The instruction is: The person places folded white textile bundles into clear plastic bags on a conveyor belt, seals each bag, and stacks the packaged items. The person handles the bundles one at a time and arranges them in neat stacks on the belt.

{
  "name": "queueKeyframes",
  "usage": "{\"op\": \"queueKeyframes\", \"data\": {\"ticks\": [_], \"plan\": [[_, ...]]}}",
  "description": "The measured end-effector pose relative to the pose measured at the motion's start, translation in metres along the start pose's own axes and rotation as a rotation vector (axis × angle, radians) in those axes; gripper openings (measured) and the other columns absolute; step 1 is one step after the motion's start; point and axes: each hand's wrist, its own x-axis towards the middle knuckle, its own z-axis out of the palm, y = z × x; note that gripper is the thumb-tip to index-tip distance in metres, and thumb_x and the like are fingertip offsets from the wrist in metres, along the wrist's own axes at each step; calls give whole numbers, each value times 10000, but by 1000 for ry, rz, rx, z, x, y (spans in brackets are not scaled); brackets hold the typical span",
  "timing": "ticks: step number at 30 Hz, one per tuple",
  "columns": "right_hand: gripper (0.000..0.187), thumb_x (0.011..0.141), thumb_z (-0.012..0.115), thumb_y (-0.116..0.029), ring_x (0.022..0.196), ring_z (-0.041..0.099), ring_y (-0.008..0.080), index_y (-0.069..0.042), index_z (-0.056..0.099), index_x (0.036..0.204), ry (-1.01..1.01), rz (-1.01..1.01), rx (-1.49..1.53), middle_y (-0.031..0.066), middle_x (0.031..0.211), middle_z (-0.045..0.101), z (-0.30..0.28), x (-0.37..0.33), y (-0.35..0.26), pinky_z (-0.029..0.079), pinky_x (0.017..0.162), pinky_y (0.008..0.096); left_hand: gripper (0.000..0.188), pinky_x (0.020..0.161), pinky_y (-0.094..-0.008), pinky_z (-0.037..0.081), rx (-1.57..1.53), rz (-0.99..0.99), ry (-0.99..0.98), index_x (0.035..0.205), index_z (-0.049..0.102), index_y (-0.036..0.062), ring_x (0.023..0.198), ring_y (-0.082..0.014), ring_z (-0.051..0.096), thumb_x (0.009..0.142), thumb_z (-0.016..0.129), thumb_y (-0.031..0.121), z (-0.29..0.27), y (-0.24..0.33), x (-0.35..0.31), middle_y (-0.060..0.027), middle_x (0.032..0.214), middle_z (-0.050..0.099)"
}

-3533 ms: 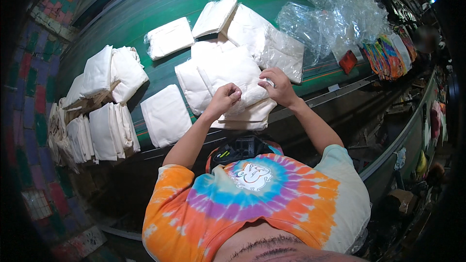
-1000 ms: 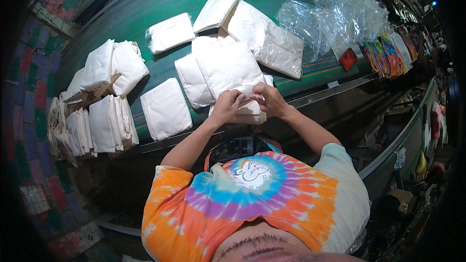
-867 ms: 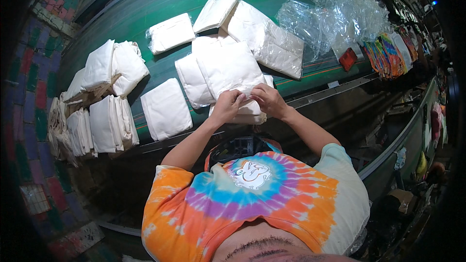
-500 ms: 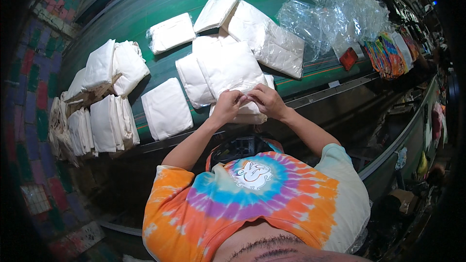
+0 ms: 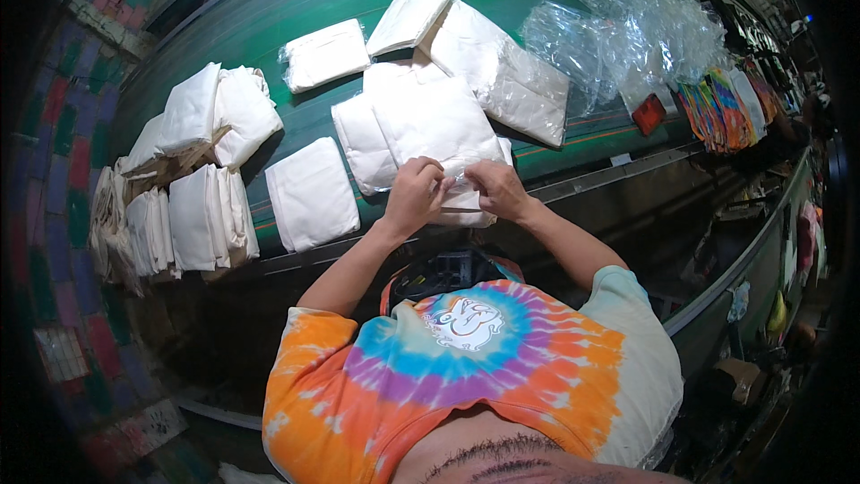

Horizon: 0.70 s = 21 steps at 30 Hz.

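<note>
A folded white cloth (image 5: 437, 124) in a clear plastic bag lies on top of other folded white cloths, right in front of me. At its near edge, my left hand (image 5: 416, 195) has its fingers pinched on the bag's clear film. My right hand (image 5: 499, 189) pinches the same edge a little to the right, thumb and fingers together. Between the two hands a crinkled strip of clear film (image 5: 458, 172) shows. Under my wrists another folded white cloth (image 5: 466, 216) sticks out toward me.
On the green work surface (image 5: 305, 121), a folded white cloth (image 5: 312, 194) lies left of my hands, with stacked white cloths (image 5: 199, 215) further left. Bagged white bundles (image 5: 511, 72) lie behind. Loose clear bags (image 5: 645, 27), a red object (image 5: 649, 114) and tie-dyed cloths (image 5: 727, 108) are at right.
My hands have moved slightly apart along the bag's near edge, and more film shows between them. The whole view has shifted a little.
</note>
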Motion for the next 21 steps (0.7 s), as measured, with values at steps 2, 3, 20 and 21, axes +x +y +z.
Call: {"op": "queueKeyframes", "data": {"ticks": [2,3,20,21], "plan": [[194,767,639,47,703,647,345,-41,620,939,-27,-51,-13,134,739,616,-6,-1,-3,516,638,455,160,911,-443,484,71,-22,184,898,665,16,884,-374,649,825,772,110,1,6,2,-132,855,674],[178,775,646,30,690,646,344,-46,623,934,-48,-62,-9,131,731,614,-9,-2,-5,516,630,457,172,863,-451,498,115,-33,205,906,659,9,867,-375,655,829,770,115,2,6,4,-139,859,679],[244,902,675,-237,553,653,251,7,679,914,40,718,405,167,730,694,-12,-62,58,530,536,379,174,738,-343,549,-321,-161,-113,1013,745,16,791,-244,726,939,702,167,16,1,40,-139,901,758],[263,922,683,-249,530,640,204,10,660,958,71,906,684,142,726,692,-16,-63,59,520,507,340,218,833,-380,547,-177,-208,29,1055,730,-2,909,-295,722,921,714,170,17,-23,52,-169,994,750]]}}
